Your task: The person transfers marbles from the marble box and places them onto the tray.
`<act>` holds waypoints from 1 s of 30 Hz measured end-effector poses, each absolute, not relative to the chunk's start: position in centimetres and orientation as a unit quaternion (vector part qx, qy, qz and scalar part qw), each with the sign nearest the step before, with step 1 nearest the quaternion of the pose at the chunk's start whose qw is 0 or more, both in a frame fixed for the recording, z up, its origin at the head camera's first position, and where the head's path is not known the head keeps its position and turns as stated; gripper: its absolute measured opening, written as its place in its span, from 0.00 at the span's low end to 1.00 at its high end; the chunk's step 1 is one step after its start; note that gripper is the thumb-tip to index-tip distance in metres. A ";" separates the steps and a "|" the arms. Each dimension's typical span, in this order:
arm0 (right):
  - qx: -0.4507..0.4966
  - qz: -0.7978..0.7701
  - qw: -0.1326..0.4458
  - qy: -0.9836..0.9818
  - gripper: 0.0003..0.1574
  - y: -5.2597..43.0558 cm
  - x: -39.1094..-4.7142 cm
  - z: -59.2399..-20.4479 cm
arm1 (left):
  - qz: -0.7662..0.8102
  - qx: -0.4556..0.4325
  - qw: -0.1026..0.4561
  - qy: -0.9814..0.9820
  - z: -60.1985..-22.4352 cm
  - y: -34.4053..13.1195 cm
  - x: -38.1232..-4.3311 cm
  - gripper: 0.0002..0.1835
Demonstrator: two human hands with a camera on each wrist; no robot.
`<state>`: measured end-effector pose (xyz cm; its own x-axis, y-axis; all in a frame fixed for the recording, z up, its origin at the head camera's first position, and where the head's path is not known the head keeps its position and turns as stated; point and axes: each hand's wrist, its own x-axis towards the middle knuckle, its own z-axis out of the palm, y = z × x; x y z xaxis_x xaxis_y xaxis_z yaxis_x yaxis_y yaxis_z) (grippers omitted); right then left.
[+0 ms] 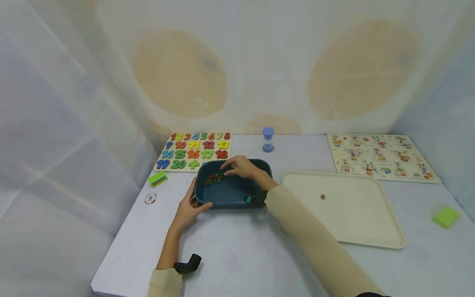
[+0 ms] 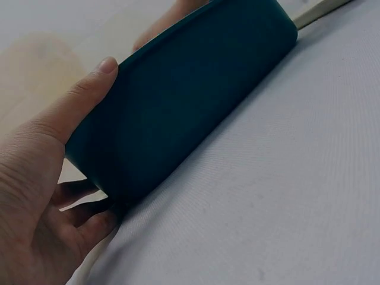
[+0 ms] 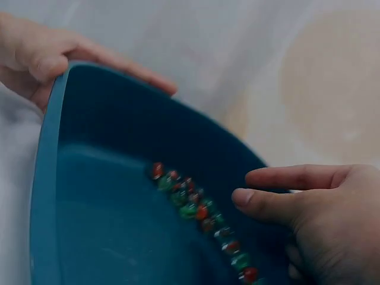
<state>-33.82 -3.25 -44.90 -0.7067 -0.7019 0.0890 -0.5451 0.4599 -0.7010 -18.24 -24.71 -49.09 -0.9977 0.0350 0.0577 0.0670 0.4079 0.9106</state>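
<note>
My left hand [image 1: 185,211] grips the near left corner of a dark teal plastic tub [image 1: 233,202]. In the left wrist view its thumb [image 2: 95,89] lies on the tub's near wall, while the other fingers reach around the side and low edge. Small shiny red and green beads [image 3: 205,212] lie in a band along the far inner side of the tub. Over that far side hovers my right hand [image 1: 240,166], index finger and thumb spread apart with nothing between them in the right wrist view; its remaining fingers are partly hidden.
Right of the tub lies a cream tray [image 1: 356,222] holding a small brownish piece [image 1: 323,197]. Behind are a number puzzle board [image 1: 196,145], a blue sand timer [image 1: 268,140] and a picture board [image 1: 382,156]. Green blocks [image 1: 446,217] and a round chip [image 1: 150,199] sit toward the sides.
</note>
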 end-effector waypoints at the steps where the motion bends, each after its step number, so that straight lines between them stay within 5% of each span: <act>1: -0.364 -0.365 0.107 0.850 0.16 -3.5 -33.9 -45.2 | -0.543 -0.031 0.017 -0.839 -49.1 -24.8 -18.2 0.52; 23: -0.387 -0.273 0.060 0.879 0.11 -4.6 -33.8 -47.2 | -0.544 -0.016 0.011 -0.839 -49.6 -25.1 -18.4 0.52; 30: -0.408 -0.313 0.048 0.856 0.09 -3.0 -33.1 -45.2 | -0.542 -0.016 0.016 -0.840 -49.5 -24.9 -18.4 0.51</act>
